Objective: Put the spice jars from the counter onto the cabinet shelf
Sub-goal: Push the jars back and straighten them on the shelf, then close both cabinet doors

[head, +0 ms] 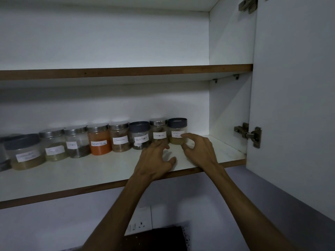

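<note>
Several labelled spice jars stand in a row along the back of the lower cabinet shelf (pixel 101 171). At the right end is a dark-lidded jar of pale powder (pixel 177 130), beside a steel-lidded jar (pixel 158 130) and a dark-lidded black pepper jar (pixel 139 135). Further left is an orange chilli powder jar (pixel 99 139). My left hand (pixel 155 160) hovers just in front of the pepper jar, fingers spread and holding nothing. My right hand (pixel 197 148) is in front of the rightmost jar, fingers loosely curled, fingertips near its label, not gripping it.
The upper shelf (pixel 126 71) holds nothing in view. The open cabinet door (pixel 293 105) stands at the right with its hinge (pixel 251 134). Bare shelf lies right of the jars. A wall socket (pixel 141 221) and a dark object (pixel 155 238) sit below.
</note>
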